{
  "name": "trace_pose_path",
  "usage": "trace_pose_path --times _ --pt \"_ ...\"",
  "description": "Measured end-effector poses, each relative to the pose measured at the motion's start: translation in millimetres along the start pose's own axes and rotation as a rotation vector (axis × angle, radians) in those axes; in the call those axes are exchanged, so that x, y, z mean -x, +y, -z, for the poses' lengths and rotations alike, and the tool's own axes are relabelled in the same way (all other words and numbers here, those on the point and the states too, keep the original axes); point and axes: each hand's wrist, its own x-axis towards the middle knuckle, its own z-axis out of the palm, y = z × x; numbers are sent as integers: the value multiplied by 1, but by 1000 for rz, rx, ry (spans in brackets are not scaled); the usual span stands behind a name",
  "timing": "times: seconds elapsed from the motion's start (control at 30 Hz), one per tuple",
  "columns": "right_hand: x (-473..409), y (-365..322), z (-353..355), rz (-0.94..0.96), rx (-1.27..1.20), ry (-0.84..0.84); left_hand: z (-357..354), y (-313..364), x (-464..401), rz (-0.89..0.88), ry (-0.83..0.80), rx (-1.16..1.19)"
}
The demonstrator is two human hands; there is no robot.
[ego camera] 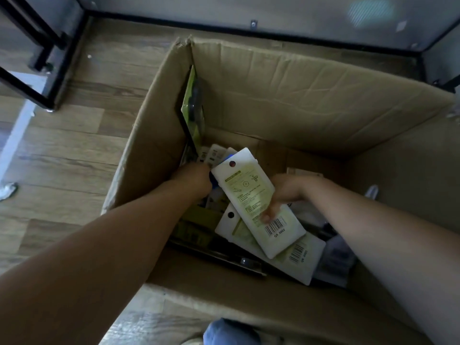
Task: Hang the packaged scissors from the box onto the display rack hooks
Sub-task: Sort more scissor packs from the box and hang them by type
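Both my arms reach down into an open cardboard box (286, 78) on the floor. My right hand (283, 195) pinches a white-and-green scissors package (249, 192), back side up with its barcode toward me, thumb on its face. My left hand (193, 181) is curled round the top of another package at the box's left side; its fingers are hidden. A second white package (293, 257) lies beneath the held one. A green package (194, 108) stands on edge against the left wall. Several more packages lie at the bottom.
The box stands on a wood-pattern floor (62, 158). Black metal frame legs (49, 70) stand at the upper left, and a grey panel with a black base rail (249, 33) runs behind the box. My knee in blue cloth (229, 332) shows at the bottom.
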Motion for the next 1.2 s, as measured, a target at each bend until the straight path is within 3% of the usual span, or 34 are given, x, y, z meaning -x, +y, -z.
trace_pose_path --times 0.17,0.3,0.37,0.43,0.6,0.73,0.8,1.03,1.2 --pt "15 16 12 58 -201 87 1 -4 -3 11 39 200" --pt "32 19 32 106 -366 247 15 0 -2 91 114 871" --pt "41 19 41 146 -405 323 24 7 7 123 45 1266" --pt "48 20 49 193 -451 355 29 10 8 68 -35 1448" --pt "60 25 60 270 -561 439 24 8 16 -31 -26 1382" --pt "66 28 65 298 -639 485 17 -1 20 -199 -47 951" --pt "68 29 63 320 -672 477 16 -3 17 -172 -35 790" --pt "75 31 62 371 -788 534 4 -16 6 70 -169 570" --pt "82 24 66 412 -792 529 9 -7 6 19 -6 612"
